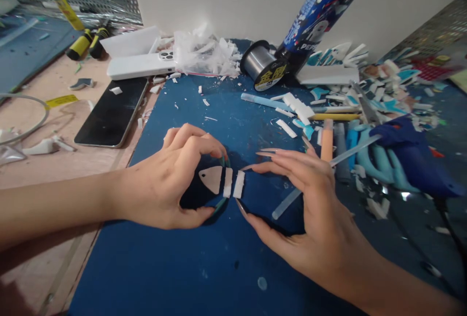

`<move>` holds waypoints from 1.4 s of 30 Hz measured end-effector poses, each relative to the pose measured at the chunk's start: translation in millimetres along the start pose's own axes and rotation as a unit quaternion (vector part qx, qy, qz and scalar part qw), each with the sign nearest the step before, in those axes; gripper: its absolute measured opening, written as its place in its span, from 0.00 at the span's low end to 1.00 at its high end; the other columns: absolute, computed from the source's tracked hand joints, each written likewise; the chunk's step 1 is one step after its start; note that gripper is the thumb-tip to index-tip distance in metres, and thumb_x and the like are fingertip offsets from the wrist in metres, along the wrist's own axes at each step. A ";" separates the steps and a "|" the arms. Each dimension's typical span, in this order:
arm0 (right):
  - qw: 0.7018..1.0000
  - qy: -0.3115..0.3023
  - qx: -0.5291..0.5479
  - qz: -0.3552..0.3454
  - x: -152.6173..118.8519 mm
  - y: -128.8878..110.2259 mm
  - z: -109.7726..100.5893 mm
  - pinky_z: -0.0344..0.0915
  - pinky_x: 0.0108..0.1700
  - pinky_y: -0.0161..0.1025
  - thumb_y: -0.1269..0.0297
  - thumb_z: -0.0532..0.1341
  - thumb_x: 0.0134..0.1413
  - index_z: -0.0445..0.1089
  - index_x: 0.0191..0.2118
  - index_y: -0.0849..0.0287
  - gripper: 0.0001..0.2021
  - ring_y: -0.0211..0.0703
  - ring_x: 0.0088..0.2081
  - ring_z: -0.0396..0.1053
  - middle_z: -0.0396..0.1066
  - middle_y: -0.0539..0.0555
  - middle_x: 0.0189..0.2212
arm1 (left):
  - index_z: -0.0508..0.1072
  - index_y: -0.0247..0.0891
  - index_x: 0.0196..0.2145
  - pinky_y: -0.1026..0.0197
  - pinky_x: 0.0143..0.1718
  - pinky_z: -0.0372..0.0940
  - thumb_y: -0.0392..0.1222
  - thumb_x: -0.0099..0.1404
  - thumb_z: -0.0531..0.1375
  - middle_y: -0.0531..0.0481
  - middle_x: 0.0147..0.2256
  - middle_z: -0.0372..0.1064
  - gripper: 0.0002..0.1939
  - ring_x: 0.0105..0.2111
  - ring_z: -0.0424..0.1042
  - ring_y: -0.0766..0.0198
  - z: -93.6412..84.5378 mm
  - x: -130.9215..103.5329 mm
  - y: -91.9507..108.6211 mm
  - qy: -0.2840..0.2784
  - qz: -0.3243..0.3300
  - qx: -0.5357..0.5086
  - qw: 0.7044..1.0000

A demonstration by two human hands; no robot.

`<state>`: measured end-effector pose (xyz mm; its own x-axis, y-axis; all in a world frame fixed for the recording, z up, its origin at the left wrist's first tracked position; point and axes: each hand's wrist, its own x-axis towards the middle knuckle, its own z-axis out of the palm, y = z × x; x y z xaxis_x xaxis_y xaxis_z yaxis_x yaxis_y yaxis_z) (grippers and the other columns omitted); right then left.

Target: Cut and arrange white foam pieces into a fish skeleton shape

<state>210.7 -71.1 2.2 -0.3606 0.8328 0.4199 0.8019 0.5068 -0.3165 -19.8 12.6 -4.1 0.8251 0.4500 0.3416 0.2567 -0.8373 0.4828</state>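
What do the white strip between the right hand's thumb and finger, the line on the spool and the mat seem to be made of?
White strip: perhaps foam or plastic sheet, matt; straight edges suggest cutting.
Line: probably nylon or similar, though possibly fine wire; glossy grey, wound smoothly.
Blue mat: likely plastic or rubber, low sheen; flat, even colour with scuffs.

On the blue mat [175, 267], the left hand [171, 177] pinches the middle white strip [227, 183] beside a white fish-head piece [212, 180] — the right hand [310, 199] pinches the outer white strip [239, 184], just apart.
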 end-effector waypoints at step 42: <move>1.000 -0.018 0.008 -0.003 -1.7 0.4 -1.1 0.54 0.61 0.67 0.67 0.63 0.52 0.53 0.58 0.66 0.29 0.59 0.59 0.57 0.68 0.66 0.50 | 0.53 0.40 0.49 0.41 0.44 0.57 0.43 0.50 0.62 0.39 0.46 0.62 0.31 0.46 0.60 0.44 -7.2 -2.1 -2.9 0.019 0.030 0.057 0.998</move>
<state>212.2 -72.6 2.3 -0.3820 0.8371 0.3915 0.7918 0.5150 -0.3285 -25.9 16.3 -0.4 0.8222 0.4067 0.3981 0.2645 -0.8925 0.3655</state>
